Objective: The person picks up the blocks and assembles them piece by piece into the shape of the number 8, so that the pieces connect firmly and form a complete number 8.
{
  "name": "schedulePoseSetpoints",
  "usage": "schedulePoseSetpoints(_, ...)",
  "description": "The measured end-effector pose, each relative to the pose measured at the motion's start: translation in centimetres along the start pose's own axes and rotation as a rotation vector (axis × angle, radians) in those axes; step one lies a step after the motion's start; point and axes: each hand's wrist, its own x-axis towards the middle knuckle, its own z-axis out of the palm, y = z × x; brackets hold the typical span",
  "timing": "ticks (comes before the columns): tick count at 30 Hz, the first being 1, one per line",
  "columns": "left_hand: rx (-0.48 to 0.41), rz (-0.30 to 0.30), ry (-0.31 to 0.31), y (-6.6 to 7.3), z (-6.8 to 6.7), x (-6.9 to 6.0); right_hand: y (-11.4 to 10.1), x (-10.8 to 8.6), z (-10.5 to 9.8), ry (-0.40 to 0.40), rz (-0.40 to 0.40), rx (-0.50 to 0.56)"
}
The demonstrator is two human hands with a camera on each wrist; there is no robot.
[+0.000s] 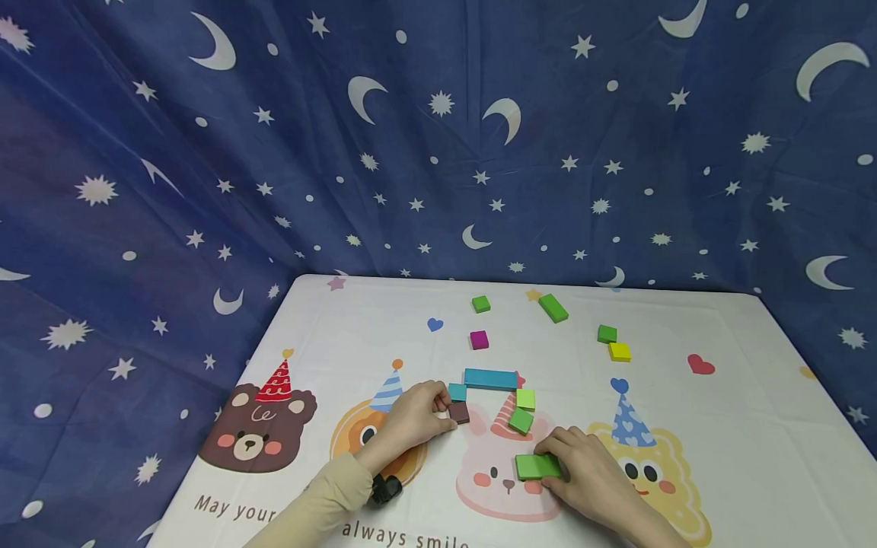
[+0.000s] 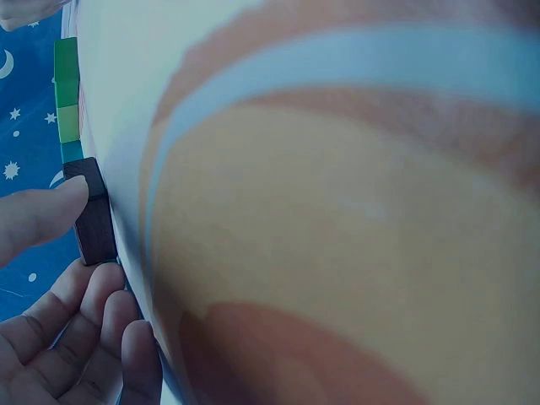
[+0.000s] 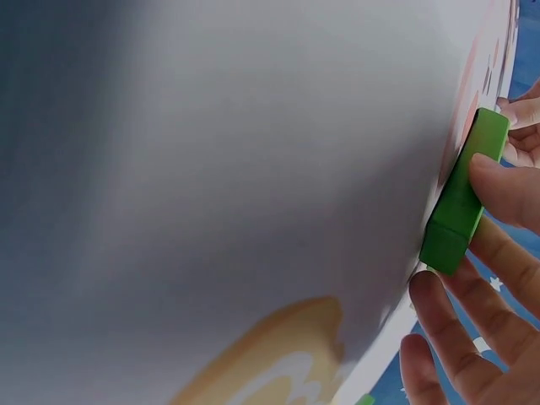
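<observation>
My left hand (image 1: 416, 417) pinches a dark brown block (image 1: 458, 412) just below a small blue block (image 1: 457, 392). In the left wrist view the thumb lies on the brown block (image 2: 94, 219), fingers at its other end. A long blue block (image 1: 490, 379) runs across the top, with a yellow-green block (image 1: 525, 399) and a green block (image 1: 521, 422) below its right end. My right hand (image 1: 588, 472) grips a long green block (image 1: 537, 466) lower right; in the right wrist view the thumb presses the green block (image 3: 460, 194).
Farther back lie a magenta block (image 1: 479, 340), a small green block (image 1: 481, 304), a long green block (image 1: 553, 308), and another green block (image 1: 607, 333) beside a yellow one (image 1: 620, 352). A starry blue curtain (image 1: 438, 152) hangs behind the printed white tablecloth (image 1: 740, 426).
</observation>
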Motion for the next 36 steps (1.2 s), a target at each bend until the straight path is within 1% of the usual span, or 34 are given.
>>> schedulePoseSetpoints(8,-0.002,-0.001,-0.002,0.0,-0.1,0.0,0.0,-0.1,0.0,0.011,-0.011,-0.005)
schedulePoseSetpoints(15,0.003,0.002,0.0,0.0,-0.1,0.0,-0.4,0.1,-0.1,-0.001,0.022,0.014)
schedulePoseSetpoints(22,0.006,0.0,0.001,0.1,0.0,0.0,-0.5,0.2,0.0,0.04,0.003,0.017)
schedulePoseSetpoints(29,0.004,0.001,0.002,0.0,0.0,0.0,-0.9,0.6,-0.3,0.042,0.015,0.04)
schedulePoseSetpoints(36,0.005,-0.003,0.0,0.0,0.0,0.0,-1.2,1.0,-0.3,0.085,-0.01,0.033)
